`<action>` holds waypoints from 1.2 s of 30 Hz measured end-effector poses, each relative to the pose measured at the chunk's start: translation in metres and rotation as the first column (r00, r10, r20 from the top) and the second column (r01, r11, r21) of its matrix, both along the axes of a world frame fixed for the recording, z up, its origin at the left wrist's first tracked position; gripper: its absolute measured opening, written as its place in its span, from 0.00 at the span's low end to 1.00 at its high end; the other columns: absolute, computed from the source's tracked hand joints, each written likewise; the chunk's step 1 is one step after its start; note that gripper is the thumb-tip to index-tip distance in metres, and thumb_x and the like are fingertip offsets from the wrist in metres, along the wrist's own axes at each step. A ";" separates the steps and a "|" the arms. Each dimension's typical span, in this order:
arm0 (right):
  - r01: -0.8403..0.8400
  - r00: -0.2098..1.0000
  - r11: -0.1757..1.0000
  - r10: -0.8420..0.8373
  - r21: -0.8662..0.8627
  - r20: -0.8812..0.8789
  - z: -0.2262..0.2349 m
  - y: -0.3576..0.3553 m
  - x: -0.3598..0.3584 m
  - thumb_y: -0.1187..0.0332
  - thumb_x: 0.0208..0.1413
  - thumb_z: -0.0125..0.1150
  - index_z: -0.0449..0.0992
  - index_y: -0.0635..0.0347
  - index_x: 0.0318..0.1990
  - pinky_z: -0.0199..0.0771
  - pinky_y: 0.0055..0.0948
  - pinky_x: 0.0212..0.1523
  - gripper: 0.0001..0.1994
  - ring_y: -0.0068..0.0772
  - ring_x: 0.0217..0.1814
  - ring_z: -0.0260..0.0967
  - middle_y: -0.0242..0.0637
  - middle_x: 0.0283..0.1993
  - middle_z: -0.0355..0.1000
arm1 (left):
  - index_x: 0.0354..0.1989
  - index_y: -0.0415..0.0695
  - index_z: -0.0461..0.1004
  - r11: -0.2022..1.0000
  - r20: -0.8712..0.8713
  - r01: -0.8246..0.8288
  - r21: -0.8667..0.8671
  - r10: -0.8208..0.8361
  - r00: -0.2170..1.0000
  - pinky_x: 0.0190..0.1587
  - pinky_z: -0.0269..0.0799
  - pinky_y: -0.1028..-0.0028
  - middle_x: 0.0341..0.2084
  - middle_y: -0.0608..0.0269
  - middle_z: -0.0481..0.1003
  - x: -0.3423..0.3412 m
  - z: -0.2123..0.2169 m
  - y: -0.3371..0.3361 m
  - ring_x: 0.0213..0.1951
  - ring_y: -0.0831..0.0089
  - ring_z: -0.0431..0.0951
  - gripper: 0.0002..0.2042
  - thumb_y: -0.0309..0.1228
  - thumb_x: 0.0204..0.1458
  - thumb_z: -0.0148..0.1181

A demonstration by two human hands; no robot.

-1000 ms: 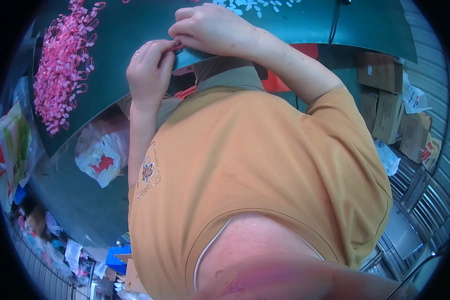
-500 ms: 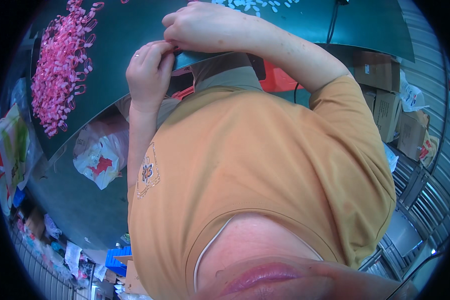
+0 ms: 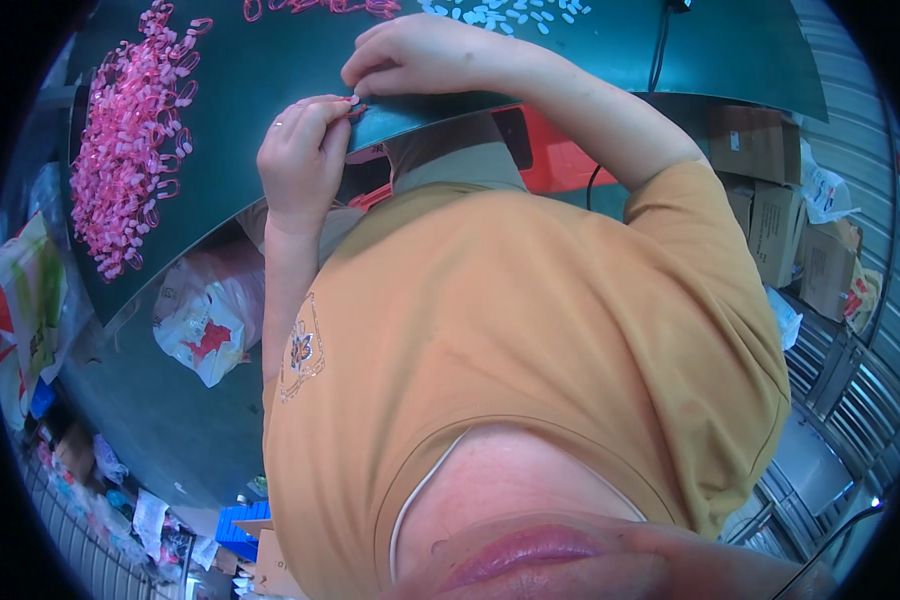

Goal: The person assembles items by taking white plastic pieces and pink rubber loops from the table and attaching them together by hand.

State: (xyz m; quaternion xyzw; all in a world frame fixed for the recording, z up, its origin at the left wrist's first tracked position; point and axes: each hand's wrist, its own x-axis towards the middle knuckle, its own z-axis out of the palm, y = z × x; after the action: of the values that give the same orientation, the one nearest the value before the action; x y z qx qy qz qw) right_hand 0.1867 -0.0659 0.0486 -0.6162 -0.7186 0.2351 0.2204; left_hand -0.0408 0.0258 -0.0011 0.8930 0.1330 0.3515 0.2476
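Dark green and smooth, the bench (image 3: 225, 115) spans the top of the view, its near edge bent by the lens and running just in front of the person's body. Right by that edge is a small pink piece (image 3: 354, 102) with a pale bit on it, too small to make out further. It sits at the fingertips of the left hand (image 3: 300, 165), whose thumb and forefinger are pinched together on it. Just beside it is the right hand (image 3: 405, 60), fingers curled and thumb near the forefinger; whether they touch the piece, I cannot tell.

On the bench to the left lies a long heap of pink loops (image 3: 130, 150) with pale pink parts. More pink loops (image 3: 360, 7) lie beyond the hands at the upper rim, and small white pieces (image 3: 510, 14) are scattered to their right. Farther right, a black cable (image 3: 658, 50) crosses the bench.

Below the near edge shows a red object (image 3: 560, 150), partly hidden. A white plastic bag (image 3: 208, 325) with a red patch is at lower left. Cardboard boxes (image 3: 772, 225) are stacked along the right, near a ribbed wall (image 3: 860, 150).
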 end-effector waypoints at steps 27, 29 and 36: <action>0.033 0.955 0.954 -0.119 0.299 0.272 -0.027 -0.020 -0.030 0.60 0.65 0.67 0.88 0.47 0.44 0.80 0.43 0.48 0.07 0.38 0.45 0.83 0.31 0.39 0.80 | 0.42 0.41 0.82 0.999 0.108 0.039 -0.034 -0.035 0.994 0.40 0.84 0.67 0.42 0.56 0.85 0.005 -0.001 -0.003 0.39 0.60 0.87 0.10 0.15 0.54 0.72; 0.074 0.949 0.941 -0.168 0.330 0.265 -0.020 -0.022 -0.016 0.61 0.65 0.68 0.88 0.47 0.44 0.81 0.43 0.47 0.07 0.39 0.45 0.83 0.32 0.39 0.80 | 0.42 0.41 0.81 0.997 0.113 0.050 -0.051 -0.044 0.993 0.38 0.83 0.68 0.42 0.56 0.85 0.005 0.001 -0.004 0.39 0.62 0.87 0.10 0.15 0.55 0.72; 0.251 0.906 0.917 -0.336 0.311 0.258 0.001 -0.016 0.057 0.65 0.61 0.69 0.88 0.57 0.43 0.81 0.50 0.52 0.08 0.54 0.48 0.81 0.46 0.42 0.80 | 0.42 0.42 0.80 0.996 0.088 0.035 -0.084 -0.027 0.996 0.37 0.82 0.67 0.41 0.57 0.85 0.006 0.001 -0.002 0.38 0.63 0.86 0.09 0.15 0.56 0.70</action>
State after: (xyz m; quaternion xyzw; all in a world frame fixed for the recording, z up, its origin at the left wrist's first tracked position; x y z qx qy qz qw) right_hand 0.2432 -0.0821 0.0496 -0.7108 -0.6675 0.0001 0.2218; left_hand -0.0344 0.0240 -0.0006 0.8675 0.1231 0.3798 0.2966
